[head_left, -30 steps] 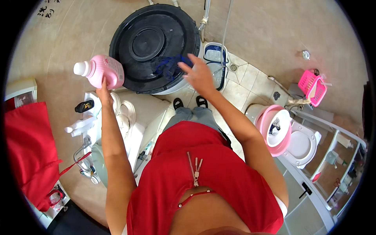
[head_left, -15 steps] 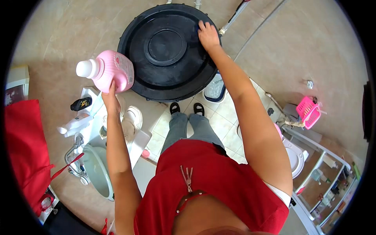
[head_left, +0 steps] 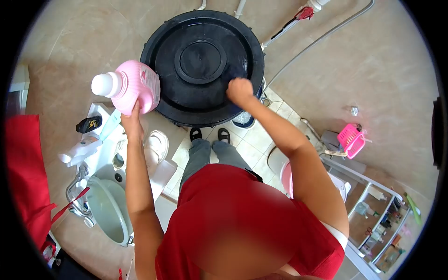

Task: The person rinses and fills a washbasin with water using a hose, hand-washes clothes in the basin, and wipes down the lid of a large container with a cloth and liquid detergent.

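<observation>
My left hand (head_left: 133, 122) is closed round the handle of a pink detergent bottle (head_left: 135, 86). The bottle is tilted on its side, its white cap pointing left and its base beside the rim of a round black lid (head_left: 163, 60). My right hand (head_left: 240, 92) is curled into a fist at the near right part of that lid. A dark bluish patch shows just below the fist, too blurred to name, and whatever the fingers hold is hidden. The lid's surface looks wet in places.
On the left are a sink with a pale green basin (head_left: 109, 210), a faucet (head_left: 77, 191), a white bottle (head_left: 79, 149) and a black bottle (head_left: 88, 124). A pink basket (head_left: 351, 141) and a white rack (head_left: 364, 200) stand right. A grey hose (head_left: 322, 37) runs along the wall.
My right hand has come from the lid's far right edge down to its near right part, fingers now curled. My left hand keeps its hold on the detergent bottle. The view has shifted slightly.
</observation>
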The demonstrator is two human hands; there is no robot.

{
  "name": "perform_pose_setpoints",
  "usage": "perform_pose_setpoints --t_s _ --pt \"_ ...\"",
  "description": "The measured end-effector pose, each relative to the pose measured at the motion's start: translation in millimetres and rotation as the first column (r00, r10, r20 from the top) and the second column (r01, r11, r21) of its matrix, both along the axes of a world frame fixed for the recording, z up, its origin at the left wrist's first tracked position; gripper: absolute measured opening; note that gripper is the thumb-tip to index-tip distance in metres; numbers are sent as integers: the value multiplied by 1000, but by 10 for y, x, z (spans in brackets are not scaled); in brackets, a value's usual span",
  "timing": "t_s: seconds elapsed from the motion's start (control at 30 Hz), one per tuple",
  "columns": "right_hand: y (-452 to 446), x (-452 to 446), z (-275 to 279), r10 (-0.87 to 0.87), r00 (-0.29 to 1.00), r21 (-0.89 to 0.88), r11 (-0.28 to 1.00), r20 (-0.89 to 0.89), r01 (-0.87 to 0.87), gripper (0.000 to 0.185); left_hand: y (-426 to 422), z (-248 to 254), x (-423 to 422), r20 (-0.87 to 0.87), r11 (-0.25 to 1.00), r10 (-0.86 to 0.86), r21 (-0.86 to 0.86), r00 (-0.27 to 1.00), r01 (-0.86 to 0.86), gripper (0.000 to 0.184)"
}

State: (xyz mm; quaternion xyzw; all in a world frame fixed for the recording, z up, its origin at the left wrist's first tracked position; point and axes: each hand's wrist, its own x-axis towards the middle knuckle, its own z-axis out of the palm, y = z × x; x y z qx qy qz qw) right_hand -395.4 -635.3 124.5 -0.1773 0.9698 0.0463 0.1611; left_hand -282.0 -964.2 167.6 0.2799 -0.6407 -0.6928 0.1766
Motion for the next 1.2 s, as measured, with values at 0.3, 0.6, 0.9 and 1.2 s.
perform_pose_setpoints --t_s 0.3,0.6,0.9,1.2 --pt "249 -155 350 -600 786 -653 657 -150 377 33 -51 45 -12 77 996 -87 -1 993 88 37" --pt "-168 -1418 -375 -540 830 -313 820 -141 480 31 -29 94 -22 59 998 -60 -32 996 62 40" --pt "-2006 -1993 -288 -301 953 -315 903 20 292 51 -72 182 15 41 998 -66 19 997 65 38" --pt "-2183 -641 -446 390 874 -419 770 -289 -482 25 -122 520 -36 -78 995 95 -6 992 -95 29"
